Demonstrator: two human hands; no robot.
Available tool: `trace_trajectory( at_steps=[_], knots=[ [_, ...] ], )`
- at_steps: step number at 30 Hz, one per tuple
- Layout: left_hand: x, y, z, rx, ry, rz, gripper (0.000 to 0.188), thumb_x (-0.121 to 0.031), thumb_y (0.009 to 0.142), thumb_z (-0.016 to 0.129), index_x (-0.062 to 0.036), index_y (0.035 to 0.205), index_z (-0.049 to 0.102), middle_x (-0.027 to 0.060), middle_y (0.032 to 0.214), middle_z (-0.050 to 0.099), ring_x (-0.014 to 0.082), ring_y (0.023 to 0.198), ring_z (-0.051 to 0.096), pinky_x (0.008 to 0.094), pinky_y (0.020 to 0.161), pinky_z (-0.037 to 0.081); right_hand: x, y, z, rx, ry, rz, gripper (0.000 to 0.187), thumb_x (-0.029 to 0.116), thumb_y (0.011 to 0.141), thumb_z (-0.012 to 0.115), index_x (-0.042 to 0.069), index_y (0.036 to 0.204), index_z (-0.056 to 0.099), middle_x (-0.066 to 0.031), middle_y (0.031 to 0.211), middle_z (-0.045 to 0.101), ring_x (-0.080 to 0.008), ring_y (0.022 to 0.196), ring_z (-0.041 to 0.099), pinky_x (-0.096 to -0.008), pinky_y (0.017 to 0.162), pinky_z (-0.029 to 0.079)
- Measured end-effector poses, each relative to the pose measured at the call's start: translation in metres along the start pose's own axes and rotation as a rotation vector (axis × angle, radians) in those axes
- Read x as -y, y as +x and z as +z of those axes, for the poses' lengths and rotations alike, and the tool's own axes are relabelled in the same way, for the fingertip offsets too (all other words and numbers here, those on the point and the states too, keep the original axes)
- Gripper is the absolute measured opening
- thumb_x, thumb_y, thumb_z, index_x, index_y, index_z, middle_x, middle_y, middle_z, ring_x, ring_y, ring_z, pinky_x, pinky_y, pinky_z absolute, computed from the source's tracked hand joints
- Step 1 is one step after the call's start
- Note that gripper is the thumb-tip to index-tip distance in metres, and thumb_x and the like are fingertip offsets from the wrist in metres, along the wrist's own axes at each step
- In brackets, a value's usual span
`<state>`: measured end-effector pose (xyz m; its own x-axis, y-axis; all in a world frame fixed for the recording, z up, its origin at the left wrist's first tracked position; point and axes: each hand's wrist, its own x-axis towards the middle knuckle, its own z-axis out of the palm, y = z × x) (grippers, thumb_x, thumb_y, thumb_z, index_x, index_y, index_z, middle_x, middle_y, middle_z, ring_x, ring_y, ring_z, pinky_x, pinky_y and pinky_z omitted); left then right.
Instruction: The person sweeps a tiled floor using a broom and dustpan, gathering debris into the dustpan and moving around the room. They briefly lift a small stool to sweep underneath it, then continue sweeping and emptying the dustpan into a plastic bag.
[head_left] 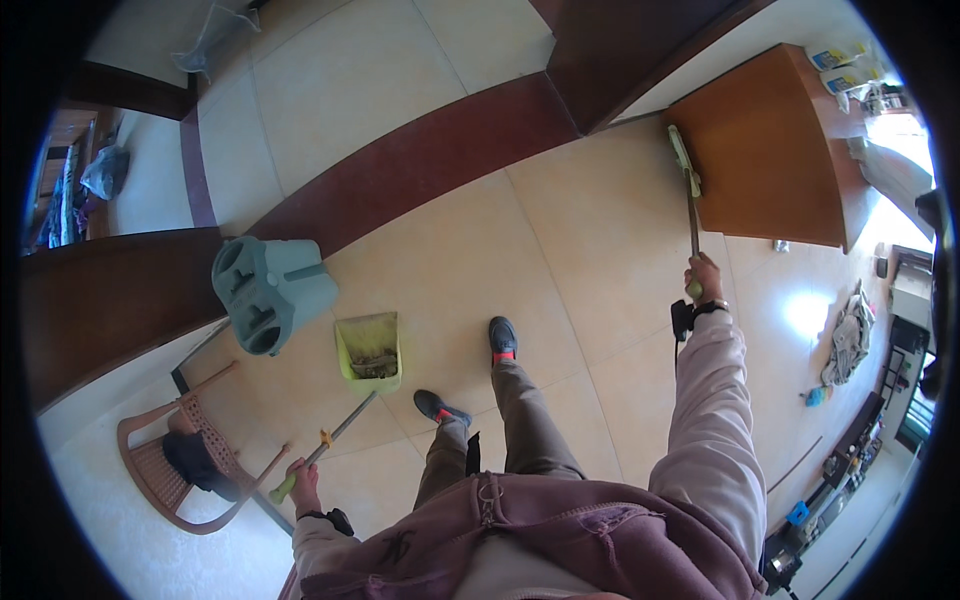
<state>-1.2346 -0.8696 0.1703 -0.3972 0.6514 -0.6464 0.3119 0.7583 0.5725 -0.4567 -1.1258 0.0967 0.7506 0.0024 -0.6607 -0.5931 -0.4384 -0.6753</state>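
Note:
My right hand (704, 277) is wrapped round the grip of a broom (692, 205), arm stretched out to the far right. The broom's pale green head (681, 150) lies at the foot of a brown wooden cabinet, on the tiles. At the lower left, my left hand (304, 487) closes on the green-tipped handle of a dustpan (366, 345). Its yellow-green pan rests on the floor ahead of my feet, with a heap of grey-brown dirt inside. The pole between hand and pan carries a small yellow clip (326, 438).
Left of the dustpan stands a blue-green mop bucket (275, 290). A brown woven chair (180, 465) with a dark cloth is by the left wall. The wooden cabinet (765, 150) fills the upper right. A crumpled cloth (850, 335) lies on the right. A dark red floor strip (420, 160) crosses ahead.

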Motion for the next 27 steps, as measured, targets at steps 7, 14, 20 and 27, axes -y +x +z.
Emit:
trace_trajectory(
  at_steps=[7,14,20,27],
  knots=[
    [-0.016,-0.010,0.006,0.007,0.020,0.022,0.023,-0.016,0.074,0.051,-0.0118,0.096,0.048,0.0023,0.087,0.050,0.0127,0.076,0.053,0.0233,0.070,0.041,-0.038,0.036,0.023,0.106,-0.112,-0.049,0.041,0.005,0.071,0.052,0.004,0.112,0.043,-0.0033,0.056,0.046,-0.0125,0.041,0.045,-0.0261,0.035,0.037],
    [-0.007,0.008,0.006,0.061,0.017,0.018,0.022,-0.019,0.076,0.051,-0.0139,0.097,0.047,0.0015,0.092,0.049,0.0152,0.080,0.053,0.0262,0.072,0.040,-0.109,-0.158,-0.003,0.356,-0.314,0.185,0.052,0.007,0.074,0.051,0.009,0.123,0.033,-0.0035,0.053,0.046,-0.0123,0.039,0.044,-0.0264,0.036,0.040],
    [0.007,0.021,-0.004,0.105,-0.007,0.043,0.023,-0.023,0.077,0.052,-0.0145,0.098,0.047,0.0010,0.094,0.048,0.0163,0.084,0.053,0.0288,0.075,0.040,-0.090,-0.273,-0.023,0.567,-0.416,0.316,0.053,0.007,0.071,0.051,0.007,0.122,0.035,-0.0037,0.055,0.047,-0.0114,0.041,0.045,-0.0246,0.038,0.041],
    [0.004,0.022,-0.004,0.095,0.040,0.026,0.024,-0.025,0.078,0.051,-0.0155,0.099,0.046,0.0008,0.095,0.048,0.0168,0.089,0.051,0.0313,0.079,0.037,-0.088,-0.280,-0.070,0.401,-0.429,0.242,0.049,0.008,0.073,0.051,0.011,0.121,0.038,-0.0029,0.052,0.047,-0.0095,0.041,0.045,-0.0237,0.035,0.039]
  ],
)
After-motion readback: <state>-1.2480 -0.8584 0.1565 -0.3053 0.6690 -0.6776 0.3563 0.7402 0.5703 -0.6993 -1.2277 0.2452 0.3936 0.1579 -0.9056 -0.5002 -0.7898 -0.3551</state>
